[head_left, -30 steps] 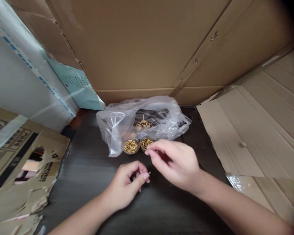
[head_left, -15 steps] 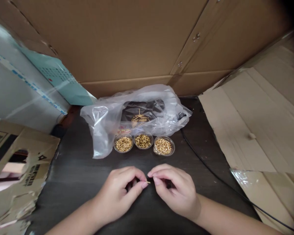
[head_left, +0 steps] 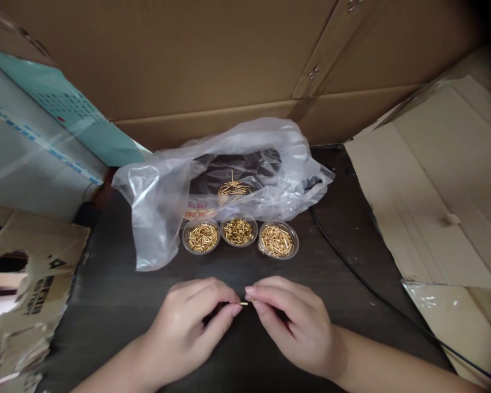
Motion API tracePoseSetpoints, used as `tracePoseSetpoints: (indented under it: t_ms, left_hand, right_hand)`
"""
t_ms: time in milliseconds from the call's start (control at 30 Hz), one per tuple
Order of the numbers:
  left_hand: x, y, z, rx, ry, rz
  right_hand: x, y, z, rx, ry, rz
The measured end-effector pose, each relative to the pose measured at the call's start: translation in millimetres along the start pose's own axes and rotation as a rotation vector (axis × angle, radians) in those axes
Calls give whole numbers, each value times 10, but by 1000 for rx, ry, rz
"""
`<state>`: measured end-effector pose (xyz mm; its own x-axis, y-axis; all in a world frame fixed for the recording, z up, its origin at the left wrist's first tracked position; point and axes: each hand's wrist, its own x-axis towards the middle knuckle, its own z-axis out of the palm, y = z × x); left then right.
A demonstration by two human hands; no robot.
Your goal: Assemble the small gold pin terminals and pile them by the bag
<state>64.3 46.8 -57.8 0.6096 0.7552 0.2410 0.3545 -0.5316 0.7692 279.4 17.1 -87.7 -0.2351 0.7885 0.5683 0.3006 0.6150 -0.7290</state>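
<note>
My left hand [head_left: 198, 322] pinches a small gold-coloured pin [head_left: 243, 303] between thumb and forefinger, its end pointing right. Close by, my right hand [head_left: 292, 325] has thumb and forefinger pinched on a tiny gold-coloured piece [head_left: 251, 299], mostly hidden by the fingertips. The two pieces almost meet; whether they touch I cannot tell. Beyond my hands stand three clear round cups in a row: the left cup [head_left: 201, 238] and right cup [head_left: 277, 240] hold slim gold pins, the middle cup [head_left: 239, 231] shorter gold pieces.
Behind the cups a clear plastic bag [head_left: 157, 210] lies spread, with a pile of longer gold pins [head_left: 234, 189] in its opening. A black cable [head_left: 352, 273] runs along the right of the dark table [head_left: 118, 305]. Cardboard [head_left: 429, 196] walls in the back and sides.
My fingertips have drawn closer together, and more of the pin shows beyond my left fingers. The view has shifted slightly, with the cups and bag appearing a little larger.
</note>
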Motion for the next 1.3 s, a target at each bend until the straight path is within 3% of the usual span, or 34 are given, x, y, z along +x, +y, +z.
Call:
tracePoseSetpoints:
  t_ms: [133, 633, 833, 1167, 1300]
  left_hand:
    - [8, 5, 18, -60, 61, 50]
    - [0, 33, 52, -91, 21, -37]
    - [5, 70, 96, -200, 2, -176]
    - [33, 89, 109, -443, -117, -418]
    - [53, 97, 94, -523, -179, -471]
  right_hand:
    - [-13, 12, 33, -37, 2, -17]
    - [-8, -5, 53, -64, 18, -35]
    - [-7, 3, 79, -15, 11, 32]
    - [18, 22, 56, -6, -224, 47]
    - [19, 20, 18, 52, -233, 39]
